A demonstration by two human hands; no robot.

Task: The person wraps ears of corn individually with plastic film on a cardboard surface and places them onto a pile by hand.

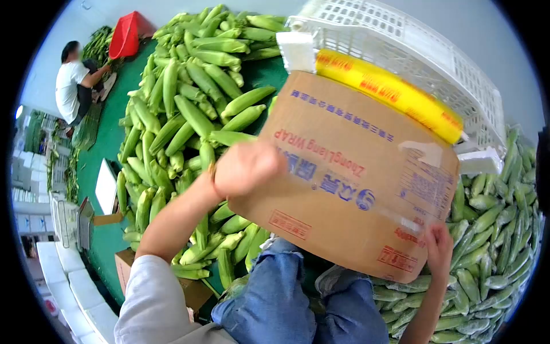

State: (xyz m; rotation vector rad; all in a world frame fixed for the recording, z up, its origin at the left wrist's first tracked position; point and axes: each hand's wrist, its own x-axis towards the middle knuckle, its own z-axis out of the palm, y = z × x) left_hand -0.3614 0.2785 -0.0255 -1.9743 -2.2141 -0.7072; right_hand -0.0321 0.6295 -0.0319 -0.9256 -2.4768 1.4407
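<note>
In front of me a flat brown cardboard box (338, 189) with blue and red print lies tilted across my knees or a support beneath, which is hidden. Along its far edge rests a yellow roll of plastic wrap (389, 94). My left hand (249, 169) is over the box's left side, smeared by motion, so its fingers cannot be made out. At the right edge of the box is my right hand (439, 246), its fingers curled closed; anything inside them is hidden. Green ears of corn in husks (195, 114) are heaped beside my left arm.
Film-wrapped ears of corn (487, 246) are piled at my right. A white plastic crate (401, 40) stands behind the roll, with white foam blocks (297, 51) at its ends. Far left, a person (74, 86) crouches near a red basket (124, 35). White boxes (69, 286) line the left.
</note>
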